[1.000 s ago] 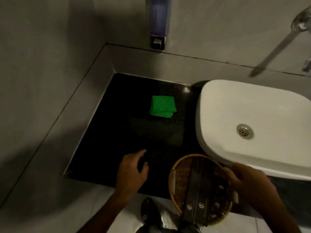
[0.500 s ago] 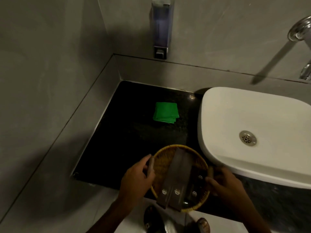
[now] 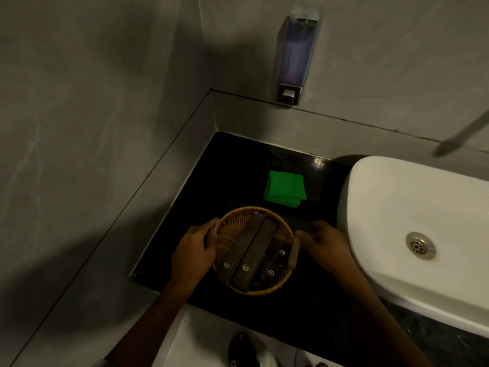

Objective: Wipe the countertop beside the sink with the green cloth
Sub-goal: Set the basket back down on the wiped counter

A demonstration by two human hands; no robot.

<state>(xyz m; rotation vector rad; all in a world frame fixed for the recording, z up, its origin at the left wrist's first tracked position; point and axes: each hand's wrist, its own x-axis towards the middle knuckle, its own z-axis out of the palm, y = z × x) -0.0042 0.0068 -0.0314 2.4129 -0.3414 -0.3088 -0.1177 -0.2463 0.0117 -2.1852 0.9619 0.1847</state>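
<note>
The green cloth lies folded on the black countertop, left of the white sink. Just in front of the cloth, a round wicker basket with dark packets in it sits on the countertop. My left hand grips the basket's left handle. My right hand is blurred beside the right handle, which shows uncovered; its fingertips are close to the rim. Neither hand touches the cloth.
A wall-mounted soap dispenser hangs above the back of the countertop. Grey walls close the corner at the left and back. The counter's front edge runs below the basket, with a shoe on the pale floor beneath.
The basket has moved from beyond the front edge onto the countertop, toward the cloth. My left hand took its left handle. My right hand's grip on the right handle has loosened.
</note>
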